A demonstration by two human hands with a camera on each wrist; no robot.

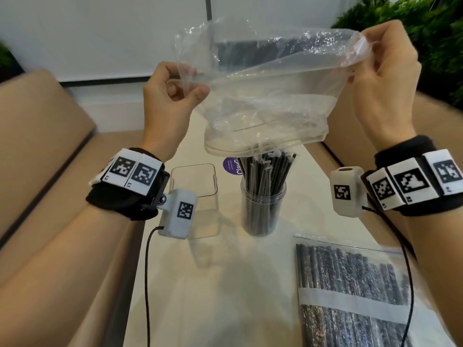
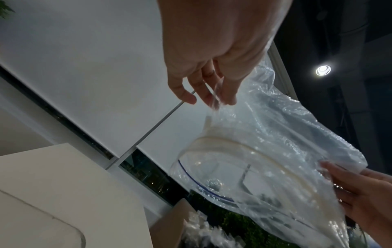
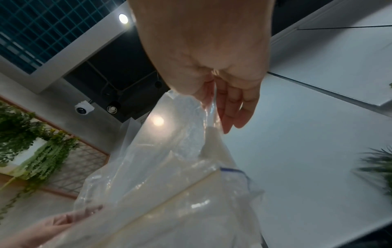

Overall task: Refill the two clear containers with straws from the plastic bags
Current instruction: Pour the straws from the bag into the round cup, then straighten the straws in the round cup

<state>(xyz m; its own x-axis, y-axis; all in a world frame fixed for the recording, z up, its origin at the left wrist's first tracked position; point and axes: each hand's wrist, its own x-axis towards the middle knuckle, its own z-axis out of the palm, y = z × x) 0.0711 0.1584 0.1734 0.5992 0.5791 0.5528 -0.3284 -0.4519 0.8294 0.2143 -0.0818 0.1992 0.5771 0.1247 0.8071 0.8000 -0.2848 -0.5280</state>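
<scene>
Both hands hold an upturned, empty clear zip bag [image 1: 263, 96] above the table, its open mouth hanging just over the round clear container [image 1: 261, 209]. That container is packed with upright black wrapped straws [image 1: 266, 176]. My left hand [image 1: 172, 96] pinches the bag's left corner; my right hand [image 1: 383, 71] pinches its right corner. The wrist views show the same bag [image 2: 275, 151] [image 3: 169, 184] pinched between fingers [image 2: 212, 97] [image 3: 212, 100]. A square clear container [image 1: 198, 186] stands empty to the left. A second bag full of black straws [image 1: 350, 291] lies flat at the near right.
The white table [image 1: 213, 296] runs between two tan padded benches [image 1: 42, 146]. A purple round sticker [image 1: 231, 166] lies behind the round container. Green plants [image 1: 426, 26] fill the far right corner. Black cables [image 1: 147, 284] trail from the wrist cameras.
</scene>
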